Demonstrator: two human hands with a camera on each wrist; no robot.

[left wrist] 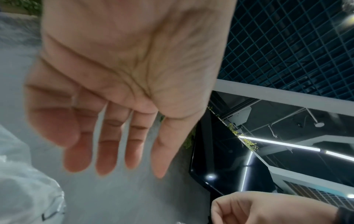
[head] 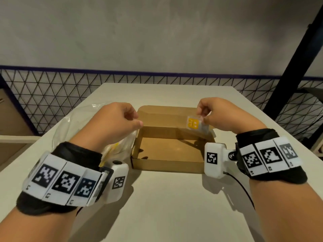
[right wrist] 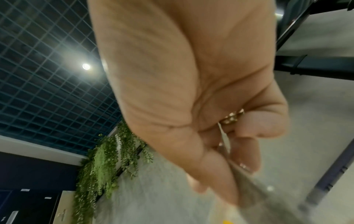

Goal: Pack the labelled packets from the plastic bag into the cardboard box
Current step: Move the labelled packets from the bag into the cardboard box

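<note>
Right hand [head: 212, 113] pinches packet [head: 194, 123] by top edge above cardboard box [head: 167, 151]; light, limp, slippery film. Left hand [left wrist: 118, 97] spread, empty, beside plastic bag [head: 83, 123].

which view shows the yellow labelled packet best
The head view: the packet hangs over the cardboard box, pinched by the right hand. The right wrist view shows only its blurred edge; the left wrist view shows none.
</note>
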